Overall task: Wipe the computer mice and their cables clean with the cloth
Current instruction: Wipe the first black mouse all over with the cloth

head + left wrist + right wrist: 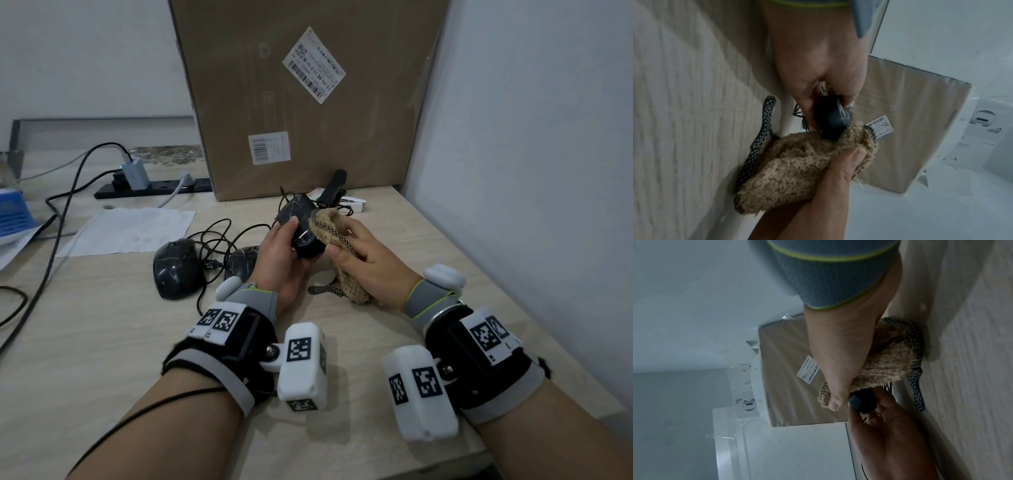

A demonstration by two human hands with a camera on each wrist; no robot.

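Between my hands, left hand [281, 260] grips the mouse [301, 229] steady so right hand [366, 263], clutching the cloth [339, 246], can rub it.

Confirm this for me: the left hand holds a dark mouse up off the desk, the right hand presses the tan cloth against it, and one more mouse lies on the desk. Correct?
Not quite. The head view shows two more mice on the desk, one in full and a second partly behind the left hand. The rest holds: that hand grips the dark mouse and the right hand presses the tan cloth against it.
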